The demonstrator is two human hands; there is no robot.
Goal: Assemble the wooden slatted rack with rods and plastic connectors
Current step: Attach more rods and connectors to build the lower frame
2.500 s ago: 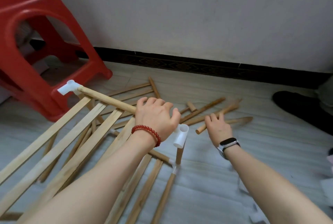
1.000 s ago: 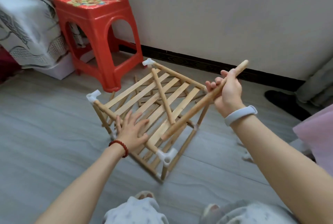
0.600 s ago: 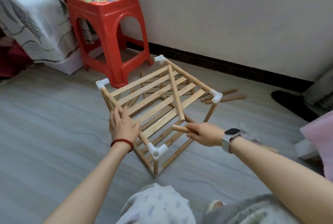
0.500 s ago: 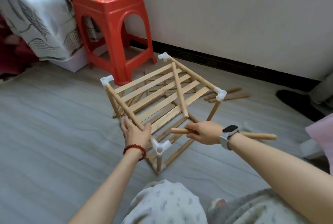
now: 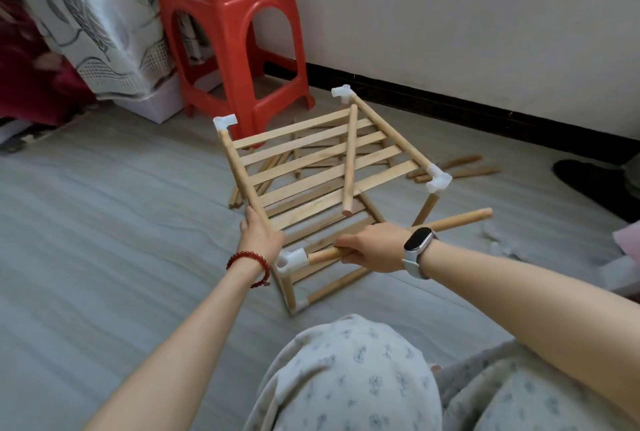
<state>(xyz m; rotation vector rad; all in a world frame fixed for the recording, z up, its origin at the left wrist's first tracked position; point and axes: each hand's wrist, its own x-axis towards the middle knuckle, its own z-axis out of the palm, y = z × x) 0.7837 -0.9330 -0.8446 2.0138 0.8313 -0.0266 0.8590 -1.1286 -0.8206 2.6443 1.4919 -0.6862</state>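
I see the pale wooden slatted rack (image 5: 322, 167) on the grey floor (image 5: 104, 222), white plastic connectors at its corners. My left hand (image 5: 261, 235) grips its side rod; my right hand (image 5: 375, 250) clamps a round wooden rod (image 5: 457, 221) at the near white plastic corner connector (image 5: 292, 259).

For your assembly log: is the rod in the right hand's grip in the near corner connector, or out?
In: the rod's end meets the near corner connector's socket; depth cannot tell.
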